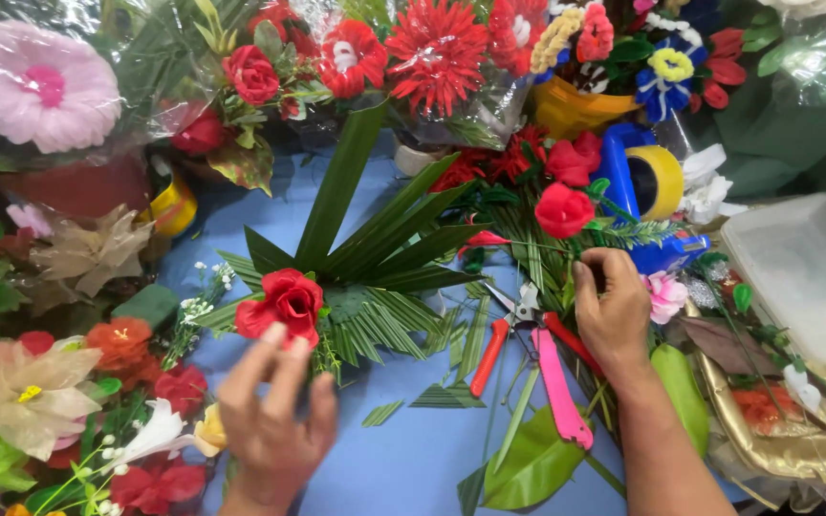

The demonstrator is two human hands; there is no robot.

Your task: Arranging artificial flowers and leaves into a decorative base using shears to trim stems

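Observation:
My left hand point(274, 411) reaches up with its fingers apart, the fingertips touching the lower edge of a red artificial rose point(287, 301). The rose sits at the base of a fan of long green leaves point(375, 248) lying on the blue table point(403, 459). My right hand point(612, 306) is at the right, fingers pinched on a thin green stem below another red rose point(563, 208). Red-handled pliers point(499, 334) and pink-handled scissors point(556, 382) lie between my hands.
Artificial flowers crowd the left and top edges, with a pink bloom point(35, 86) at top left. A blue tape dispenser with yellow tape point(644, 177) stands behind my right hand. A clear plastic box point(805, 268) and a gold tray point(786, 440) fill the right.

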